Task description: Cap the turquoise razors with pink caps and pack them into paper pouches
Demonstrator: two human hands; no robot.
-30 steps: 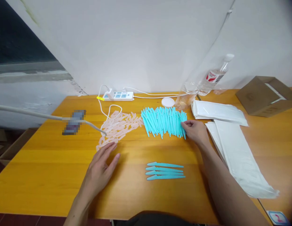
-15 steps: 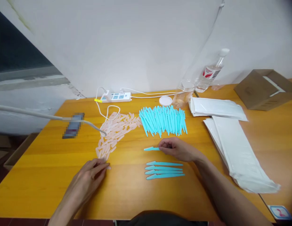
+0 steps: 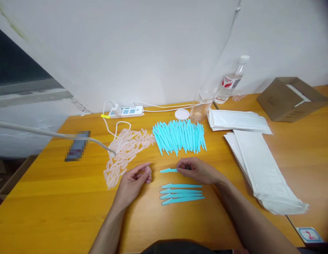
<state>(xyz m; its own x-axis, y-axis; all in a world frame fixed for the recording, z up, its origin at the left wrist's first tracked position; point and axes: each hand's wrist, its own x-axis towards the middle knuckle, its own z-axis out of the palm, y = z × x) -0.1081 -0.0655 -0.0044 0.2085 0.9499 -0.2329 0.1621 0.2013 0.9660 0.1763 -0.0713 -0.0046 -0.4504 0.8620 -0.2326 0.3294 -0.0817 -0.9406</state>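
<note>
On the orange wooden table (image 3: 60, 197), just in front of my body, my right hand (image 3: 197, 170) pinches one teal plastic piece (image 3: 168, 170) by its handle end, its pointed tip aimed left and lying level just above the tabletop. My left hand (image 3: 133, 181) sits to its left, fingers curled together on a small pale pink cap (image 3: 147, 171), close to the teal tip but not touching it. Directly below the held piece, four teal pieces (image 3: 182, 193) lie in a neat parallel row. Farther back, a fanned teal pile (image 3: 179, 137) lies beside a scattered pink cap pile (image 3: 125, 151). White flat pouches (image 3: 259, 165) lie stacked at my right. Behind the piles sit a power strip (image 3: 124, 112), a round white lid (image 3: 182, 114) and a water bottle (image 3: 230, 82); a cardboard box (image 3: 288, 100) occupies the far right corner.
</note>
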